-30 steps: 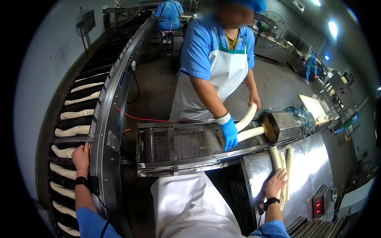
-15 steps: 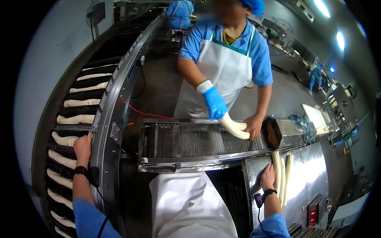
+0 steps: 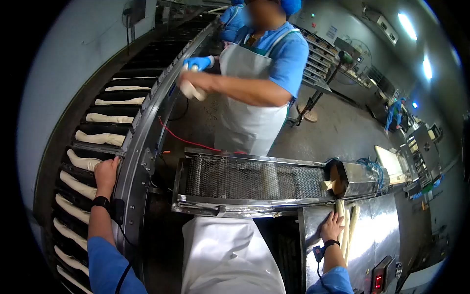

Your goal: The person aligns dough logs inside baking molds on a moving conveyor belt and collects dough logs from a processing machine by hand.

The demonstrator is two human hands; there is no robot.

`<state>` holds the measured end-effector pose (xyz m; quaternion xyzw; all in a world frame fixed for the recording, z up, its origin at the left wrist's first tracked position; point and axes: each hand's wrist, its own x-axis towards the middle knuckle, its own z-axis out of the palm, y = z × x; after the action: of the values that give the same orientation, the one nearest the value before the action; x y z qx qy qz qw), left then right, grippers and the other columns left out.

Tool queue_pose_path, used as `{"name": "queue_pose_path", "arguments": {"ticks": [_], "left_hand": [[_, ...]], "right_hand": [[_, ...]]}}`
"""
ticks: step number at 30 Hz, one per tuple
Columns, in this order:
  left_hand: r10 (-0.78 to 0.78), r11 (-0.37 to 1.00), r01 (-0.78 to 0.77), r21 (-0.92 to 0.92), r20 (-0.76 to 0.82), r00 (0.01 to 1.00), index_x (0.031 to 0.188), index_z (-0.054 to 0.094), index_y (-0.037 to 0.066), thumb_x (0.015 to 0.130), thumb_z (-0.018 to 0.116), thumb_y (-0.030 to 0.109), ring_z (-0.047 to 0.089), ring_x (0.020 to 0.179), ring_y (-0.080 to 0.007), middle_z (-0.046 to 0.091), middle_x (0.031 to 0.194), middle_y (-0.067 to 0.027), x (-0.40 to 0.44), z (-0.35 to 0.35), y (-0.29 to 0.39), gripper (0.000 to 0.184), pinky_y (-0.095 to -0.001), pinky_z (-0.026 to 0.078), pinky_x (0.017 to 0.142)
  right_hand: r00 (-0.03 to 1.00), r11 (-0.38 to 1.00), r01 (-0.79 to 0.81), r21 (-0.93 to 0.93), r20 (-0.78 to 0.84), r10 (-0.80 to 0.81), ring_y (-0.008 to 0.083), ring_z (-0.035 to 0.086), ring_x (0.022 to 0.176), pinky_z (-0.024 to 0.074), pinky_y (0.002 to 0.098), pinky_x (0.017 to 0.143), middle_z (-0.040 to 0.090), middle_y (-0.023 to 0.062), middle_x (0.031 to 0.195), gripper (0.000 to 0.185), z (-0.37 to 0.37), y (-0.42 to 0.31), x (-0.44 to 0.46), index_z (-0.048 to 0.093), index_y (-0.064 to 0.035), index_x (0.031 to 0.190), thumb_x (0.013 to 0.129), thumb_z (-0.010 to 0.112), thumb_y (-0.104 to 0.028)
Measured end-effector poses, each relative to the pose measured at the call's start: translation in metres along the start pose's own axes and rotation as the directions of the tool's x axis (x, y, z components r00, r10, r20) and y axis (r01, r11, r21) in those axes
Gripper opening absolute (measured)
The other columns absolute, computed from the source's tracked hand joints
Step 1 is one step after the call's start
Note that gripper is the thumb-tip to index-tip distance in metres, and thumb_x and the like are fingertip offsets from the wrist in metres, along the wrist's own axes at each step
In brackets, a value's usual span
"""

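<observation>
My left hand (image 3: 106,174) rests at the right end of a dark tray slot, against a dough strip (image 3: 81,159); its fingers are bent and whatever they grip is hidden. My right hand (image 3: 332,227) lies with fingers spread on the steel table (image 3: 376,225), touching the leftmost of several dough sticks (image 3: 353,226). Across the mesh conveyor (image 3: 235,177), a co-worker (image 3: 259,73) holds pale dough pieces (image 3: 192,90) in both hands, one gloved blue, near the tray line. Another dough end (image 3: 326,185) emerges from the metal housing (image 3: 361,179).
The line of dark trays (image 3: 106,138) with dough strips runs along the left beside a steel rail (image 3: 147,122). A red cable (image 3: 186,139) hangs behind the conveyor. A box with a red display (image 3: 378,282) is at lower right. Other people are farther back.
The co-worker has lifted dough from the mesh conveyor and swung it left toward the trays. A new dough end shows at the housing. My right hand's fingers have spread over the leftmost stick.
</observation>
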<state>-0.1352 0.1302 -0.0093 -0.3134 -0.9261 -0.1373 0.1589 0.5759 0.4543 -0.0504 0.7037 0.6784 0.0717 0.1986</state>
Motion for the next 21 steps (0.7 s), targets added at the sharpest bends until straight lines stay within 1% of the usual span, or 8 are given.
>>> {"name": "queue_pose_path", "arguments": {"ticks": [3, 6, 11, 12, 13, 17, 19, 21], "left_hand": [[-0.049, 0.997, 0.05, -0.054, 0.013, 0.999, 0.07, 0.065, -0.003, 0.095, 0.054, 0.036, 0.061, 0.071, -0.0422, 0.061, 0.07, -0.0253, -0.003, -0.009, 0.007, 0.048, -0.0494, 0.047, 0.071], [-0.047, 0.997, 0.047, -0.065, 0.002, 0.999, 0.071, 0.066, -0.004, 0.094, 0.054, 0.036, 0.061, 0.072, -0.0421, 0.061, 0.071, -0.0256, -0.002, -0.01, 0.008, 0.047, -0.0488, 0.047, 0.071], [-0.066, 0.996, 0.067, -0.051, 0.028, 0.997, 0.071, 0.066, -0.003, 0.094, 0.054, 0.035, 0.062, 0.072, -0.0397, 0.062, 0.071, -0.0243, -0.001, 0.002, 0.001, 0.047, -0.0491, 0.047, 0.072], [-0.023, 0.998, 0.022, 0.063, 0.026, 0.999, 0.07, 0.066, -0.003, 0.094, 0.055, 0.034, 0.061, 0.071, -0.0394, 0.062, 0.069, -0.0235, 0.001, 0.014, -0.008, 0.046, -0.0486, 0.047, 0.073], [-0.091, 0.994, 0.095, -0.062, 0.065, 0.994, 0.069, 0.066, -0.003, 0.094, 0.055, 0.035, 0.06, 0.07, -0.0405, 0.062, 0.068, -0.0234, 0.001, 0.01, -0.005, 0.047, -0.049, 0.046, 0.075], [-0.074, 0.991, 0.078, -0.112, 0.039, 0.996, 0.068, 0.065, -0.003, 0.094, 0.055, 0.034, 0.06, 0.071, -0.0415, 0.062, 0.069, -0.0237, -0.005, 0.005, -0.001, 0.047, -0.05, 0.045, 0.078], [-0.078, 0.994, 0.08, -0.081, 0.028, 0.997, 0.068, 0.065, -0.003, 0.094, 0.055, 0.034, 0.06, 0.071, -0.0415, 0.062, 0.069, -0.0238, -0.002, 0.0, 0.002, 0.047, -0.0497, 0.044, 0.079], [-0.083, 0.994, 0.086, -0.074, 0.042, 0.996, 0.069, 0.065, -0.004, 0.094, 0.054, 0.035, 0.059, 0.071, -0.0418, 0.062, 0.069, -0.0242, -0.003, 0.001, 0.002, 0.048, -0.0493, 0.044, 0.08]], "right_hand": [[0.996, 0.997, -0.073, -0.016, -0.06, 0.071, 0.0407, 0.023, 0.142, 0.0329, 0.0605, 0.105, 0.027, 0.0064, 0.156, 0.071, 0.012, 0.002, 0.009, 0.021, -0.0082, 0.152, 0.09, 0.049, -0.029], [0.989, 0.989, -0.144, -0.025, 0.028, 0.145, 0.0478, 0.023, 0.139, 0.0334, 0.0593, 0.104, 0.028, 0.0086, 0.156, 0.071, 0.008, 0.005, 0.009, 0.02, -0.0052, 0.152, 0.091, 0.044, -0.032], [0.993, 0.97, -0.116, -0.216, -0.018, 0.115, 0.041, 0.019, 0.144, 0.0175, 0.0613, 0.113, 0.031, 0.0188, 0.153, 0.068, 0.033, 0.005, 0.029, 0.022, -0.0056, 0.151, 0.095, 0.044, -0.035], [0.998, 0.983, -0.058, -0.176, -0.047, 0.05, 0.0403, 0.016, 0.145, 0.0149, 0.0598, 0.115, 0.027, 0.0196, 0.154, 0.069, 0.03, -0.002, 0.038, 0.019, -0.0049, 0.152, 0.095, 0.042, -0.037], [0.998, 0.987, 0.002, -0.158, -0.058, -0.011, 0.0396, 0.013, 0.145, 0.0124, 0.0584, 0.116, 0.023, 0.0204, 0.155, 0.07, 0.022, -0.004, 0.029, 0.015, -0.0041, 0.152, 0.096, 0.041, -0.038], [0.977, 0.992, 0.12, -0.036, -0.176, -0.124, 0.0362, 0.01, 0.147, 0.0137, 0.057, 0.116, 0.016, 0.0192, 0.158, 0.069, 0.01, -0.039, 0.044, 0.011, -0.0038, 0.152, 0.096, 0.042, -0.03], [0.921, 0.976, 0.213, 0.049, -0.343, -0.184, 0.0371, 0.013, 0.147, 0.0138, 0.0592, 0.115, 0.021, 0.0208, 0.156, 0.069, 0.009, -0.065, 0.057, 0.021, 0.0026, 0.149, 0.085, 0.046, -0.007], [0.904, 0.894, 0.324, 0.308, -0.379, -0.197, 0.038, 0.015, 0.146, 0.0148, 0.0595, 0.114, 0.022, 0.0193, 0.156, 0.071, -0.004, -0.088, 0.07, 0.026, -0.0036, 0.149, 0.081, 0.048, -0.002]]}}
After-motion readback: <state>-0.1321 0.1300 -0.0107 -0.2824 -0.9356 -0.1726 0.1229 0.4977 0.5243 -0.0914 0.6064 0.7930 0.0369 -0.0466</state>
